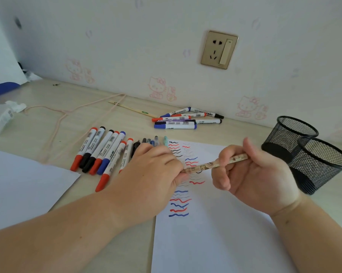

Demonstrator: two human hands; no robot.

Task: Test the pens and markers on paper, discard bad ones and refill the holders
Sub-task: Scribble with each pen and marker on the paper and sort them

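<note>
Both my hands are on one patterned pen [215,164], held just above the test paper [205,233]. My right hand [260,174] has its fingers curled round the far end of the barrel, palm up. My left hand [156,170] pinches the near end, knuckles up; can't tell whether that end is cap or tip, it's hidden by the fingers. The pen lies roughly level between the two hands. Under them the paper carries columns of red, blue and black squiggles [181,205]. Just left of my left hand, a row of capped markers [105,152] lies side by side on the surface, red, black and blue caps, with a few thinner pens [154,140] just beyond my left knuckles. Beyond both hands, near the wall, a separate pile of markers [185,119]. Right of my right hand, two black mesh holders [308,152], touching each other, upright. Far left of my left arm, a second blank sheet [18,184] and crumpled tissue [6,113].
</note>
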